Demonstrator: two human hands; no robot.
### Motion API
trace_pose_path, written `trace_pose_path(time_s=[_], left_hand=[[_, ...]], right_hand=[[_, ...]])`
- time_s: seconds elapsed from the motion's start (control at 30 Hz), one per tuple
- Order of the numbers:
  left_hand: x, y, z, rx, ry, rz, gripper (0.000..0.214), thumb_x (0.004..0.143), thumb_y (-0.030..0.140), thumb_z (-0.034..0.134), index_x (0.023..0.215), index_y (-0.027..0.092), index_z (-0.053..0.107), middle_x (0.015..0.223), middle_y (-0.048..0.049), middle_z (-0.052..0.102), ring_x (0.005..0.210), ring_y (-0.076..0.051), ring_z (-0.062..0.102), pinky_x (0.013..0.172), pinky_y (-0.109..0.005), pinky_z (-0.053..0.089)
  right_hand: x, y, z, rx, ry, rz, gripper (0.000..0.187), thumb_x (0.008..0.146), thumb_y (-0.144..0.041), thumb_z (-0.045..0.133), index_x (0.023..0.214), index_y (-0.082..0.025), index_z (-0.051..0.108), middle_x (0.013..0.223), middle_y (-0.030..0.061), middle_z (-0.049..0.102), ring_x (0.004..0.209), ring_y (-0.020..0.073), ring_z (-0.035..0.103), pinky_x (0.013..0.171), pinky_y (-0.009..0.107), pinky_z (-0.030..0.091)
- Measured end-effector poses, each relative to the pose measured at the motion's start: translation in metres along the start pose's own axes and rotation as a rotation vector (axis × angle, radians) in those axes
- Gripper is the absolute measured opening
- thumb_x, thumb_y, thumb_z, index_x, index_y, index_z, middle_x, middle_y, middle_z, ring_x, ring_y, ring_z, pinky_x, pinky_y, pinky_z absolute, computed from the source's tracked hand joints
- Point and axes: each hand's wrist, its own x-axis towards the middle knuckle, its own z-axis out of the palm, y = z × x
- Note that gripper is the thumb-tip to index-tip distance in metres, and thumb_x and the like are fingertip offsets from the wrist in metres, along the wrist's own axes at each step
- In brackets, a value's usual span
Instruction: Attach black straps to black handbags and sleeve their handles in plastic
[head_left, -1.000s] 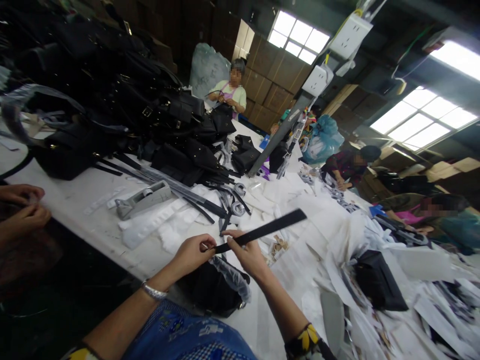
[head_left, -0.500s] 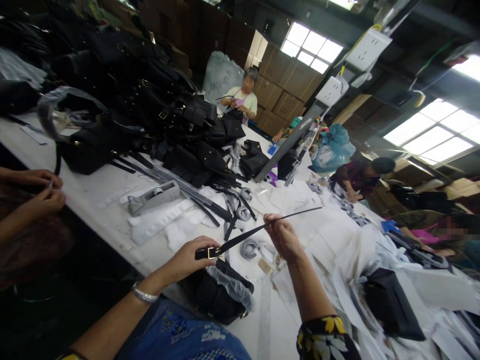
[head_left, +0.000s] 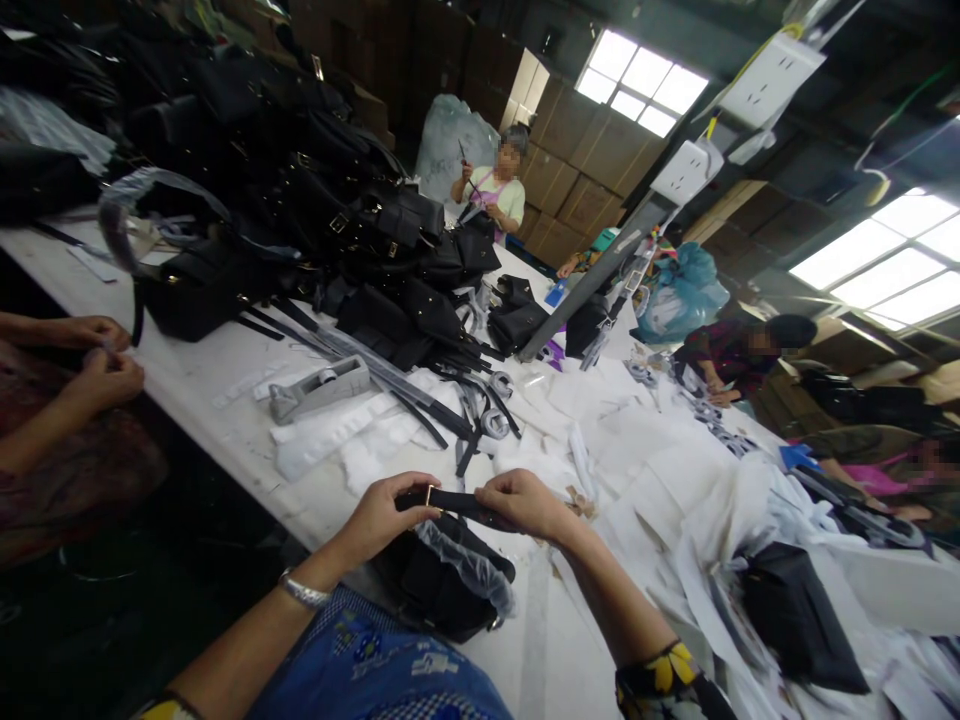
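At the far left edge a co-worker's hands [head_left: 90,355] are pinched together over something too small to make out. Beyond them, black handbags [head_left: 247,170] are heaped on the white table [head_left: 225,420], with loose black straps [head_left: 375,375] trailing out from the heap. A grey tape dispenser [head_left: 319,387] sits on the table just in front of those straps, next to strips of white foam [head_left: 337,435].

My left hand [head_left: 386,515], a silver bracelet [head_left: 304,592] on its wrist, is closed on the buckle end of a black strap [head_left: 454,502], thumb and fingers pinching it by the small gold buckle [head_left: 429,495]. The strap runs level between my hands, above a black bag [head_left: 442,580] partly wrapped in clear plastic that rests at the table edge in front of me. My right hand [head_left: 525,503] is closed over the strap's other end, knuckles up.

Further right the table is covered with white paper sheets [head_left: 675,480], and another black bag [head_left: 799,615] lies among them. Other people sit along the far side.
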Motion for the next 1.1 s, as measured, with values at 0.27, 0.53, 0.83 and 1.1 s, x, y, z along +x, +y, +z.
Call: trace_pose_path(time_s=[0.27,0.53,0.83,1.1], left_hand=[[0.000,-0.005,0.006,-0.012,-0.044,0.112,0.042,0.075,0.027,0.074,0.115,0.020,0.067,0.109,-0.0065,0.073,0.104,-0.025,0.065,0.097,-0.036,0.048],[-0.001,-0.015,-0.010,0.327,0.077,0.373,0.019,0.089,0.030,0.059,0.101,0.022,0.072,0.111,-0.0052,0.071,0.104,-0.021,0.066,0.094,-0.033,0.052],[-0.031,-0.059,-0.121,0.693,0.581,0.274,0.037,0.093,0.048,0.049,0.095,0.022,0.074,0.105,-0.0052,0.075,0.099,-0.024,0.069,0.092,-0.036,0.052],[-0.018,0.002,-0.084,0.177,0.660,0.201,0.028,0.083,0.043,0.065,0.094,0.019,0.072,0.103,-0.0055,0.073,0.090,-0.022,0.070,0.090,-0.033,0.053]], right_hand=[[0.007,-0.018,0.035,-0.467,0.242,-0.300,0.036,0.091,-0.050,0.052,0.089,-0.018,0.066,0.079,0.0044,0.068,0.072,0.0171,0.059,0.064,0.026,0.039],[0.020,-0.028,0.047,-0.718,0.281,-0.361,0.035,0.082,-0.050,0.067,0.106,-0.024,0.064,0.089,0.0042,0.072,0.088,0.0235,0.062,0.073,0.029,0.040],[0.014,-0.021,0.028,-0.768,0.264,-0.181,0.026,0.082,-0.043,0.066,0.099,-0.023,0.067,0.086,0.0048,0.072,0.086,0.0226,0.064,0.070,0.028,0.041],[0.023,-0.052,0.026,-0.096,-0.037,-0.461,0.048,0.085,-0.037,0.065,0.127,-0.021,0.050,0.105,0.0068,0.069,0.094,0.0205,0.064,0.081,0.032,0.048]])
